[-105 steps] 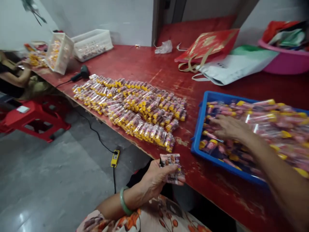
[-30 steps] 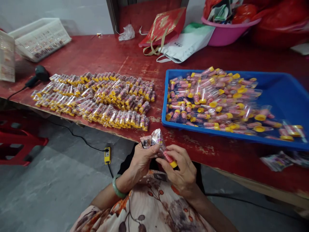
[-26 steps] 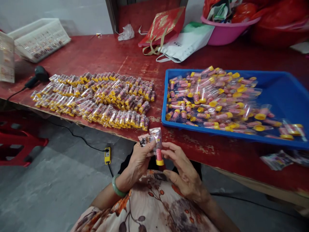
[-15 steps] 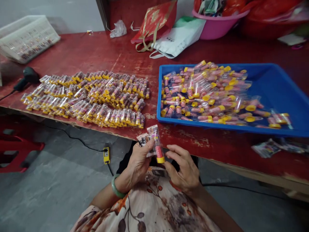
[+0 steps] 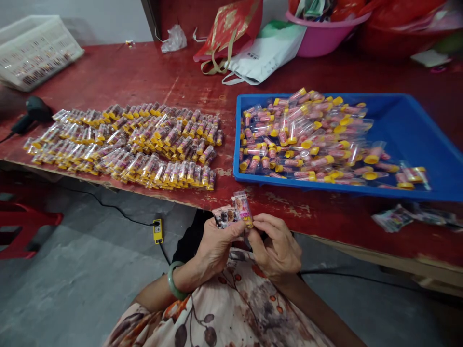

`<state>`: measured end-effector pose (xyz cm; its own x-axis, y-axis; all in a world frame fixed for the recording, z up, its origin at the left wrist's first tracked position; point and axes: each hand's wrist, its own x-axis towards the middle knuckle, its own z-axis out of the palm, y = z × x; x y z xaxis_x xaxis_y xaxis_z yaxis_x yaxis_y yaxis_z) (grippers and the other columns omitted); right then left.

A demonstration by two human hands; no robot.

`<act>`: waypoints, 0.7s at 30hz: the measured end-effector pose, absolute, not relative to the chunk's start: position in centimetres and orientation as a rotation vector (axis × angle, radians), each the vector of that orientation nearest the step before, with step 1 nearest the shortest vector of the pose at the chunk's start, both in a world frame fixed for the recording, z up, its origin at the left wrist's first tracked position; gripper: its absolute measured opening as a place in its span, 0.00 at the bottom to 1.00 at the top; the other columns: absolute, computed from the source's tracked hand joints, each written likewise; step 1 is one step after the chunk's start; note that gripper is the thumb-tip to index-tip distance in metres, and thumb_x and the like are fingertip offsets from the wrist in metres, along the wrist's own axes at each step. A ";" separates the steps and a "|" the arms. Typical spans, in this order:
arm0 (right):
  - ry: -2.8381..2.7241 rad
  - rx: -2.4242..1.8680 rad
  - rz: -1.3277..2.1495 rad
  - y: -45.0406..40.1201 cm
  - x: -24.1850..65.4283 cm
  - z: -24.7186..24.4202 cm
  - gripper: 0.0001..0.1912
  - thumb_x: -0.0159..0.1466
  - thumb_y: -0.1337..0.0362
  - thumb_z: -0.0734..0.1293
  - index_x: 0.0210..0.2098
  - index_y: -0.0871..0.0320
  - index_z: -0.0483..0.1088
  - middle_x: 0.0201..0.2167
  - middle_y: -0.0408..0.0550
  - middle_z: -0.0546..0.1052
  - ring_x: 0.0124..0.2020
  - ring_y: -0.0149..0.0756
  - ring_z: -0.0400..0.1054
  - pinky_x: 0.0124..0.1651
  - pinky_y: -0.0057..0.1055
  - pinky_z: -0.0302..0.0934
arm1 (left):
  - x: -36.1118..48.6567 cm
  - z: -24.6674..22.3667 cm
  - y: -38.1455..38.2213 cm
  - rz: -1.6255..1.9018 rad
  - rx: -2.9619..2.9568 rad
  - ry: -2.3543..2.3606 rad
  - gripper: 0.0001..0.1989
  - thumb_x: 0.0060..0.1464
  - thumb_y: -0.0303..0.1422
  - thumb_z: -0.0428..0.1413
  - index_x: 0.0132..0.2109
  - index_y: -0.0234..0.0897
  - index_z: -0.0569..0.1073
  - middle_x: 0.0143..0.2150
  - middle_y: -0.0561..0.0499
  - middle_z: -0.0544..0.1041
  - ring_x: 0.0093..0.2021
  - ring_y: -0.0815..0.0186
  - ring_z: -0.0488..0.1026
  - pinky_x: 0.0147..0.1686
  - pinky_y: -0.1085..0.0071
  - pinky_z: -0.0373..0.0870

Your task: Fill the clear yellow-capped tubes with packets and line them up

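Over my lap, my left hand (image 5: pixel 216 243) pinches a flat printed packet (image 5: pixel 226 217) and the side of a small clear tube (image 5: pixel 243 208) with a printed label inside and a yellow end. Thumb and fingers of my right hand (image 5: pixel 275 245) close on the tube's lower end. Rows of similar labelled tubes (image 5: pixel 173 173) with yellow ends lie stacked on the red table to the left. A blue tray (image 5: pixel 408 125) on the right holds a loose heap of clear-wrapped pink tubes (image 5: pixel 307 140) with yellow caps.
On the red table (image 5: pixel 152 72) are a white basket (image 5: pixel 39 50), a black handheld device (image 5: pixel 36 111), a red bag (image 5: pixel 231 29), a white bag (image 5: pixel 267 53) and a pink basin (image 5: pixel 321 36). Flat wrappers (image 5: pixel 394 218) lie by the front edge. A yellow socket (image 5: pixel 157 231) rests below.
My right hand has moved up to the tube and closed on its lower end. The tube is turned, with its label now showing. My left hand has shifted slightly right.
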<state>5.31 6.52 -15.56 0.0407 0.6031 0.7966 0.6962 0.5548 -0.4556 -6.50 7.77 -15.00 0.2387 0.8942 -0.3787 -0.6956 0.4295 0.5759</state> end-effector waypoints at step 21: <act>-1.486 -1.153 0.421 6.3 6.7 -15.6 0.12 0.60 0.72 0.67 0.43 0.56 0.72 0.39 0.49 0.75 0.33 0.35 0.70 0.35 0.32 0.67 | -7.6 -14.6 9.0 1.050 0.346 0.770 0.13 0.41 0.34 0.69 0.33 0.31 0.78 0.29 0.48 0.79 0.28 0.67 0.75 0.32 0.71 0.73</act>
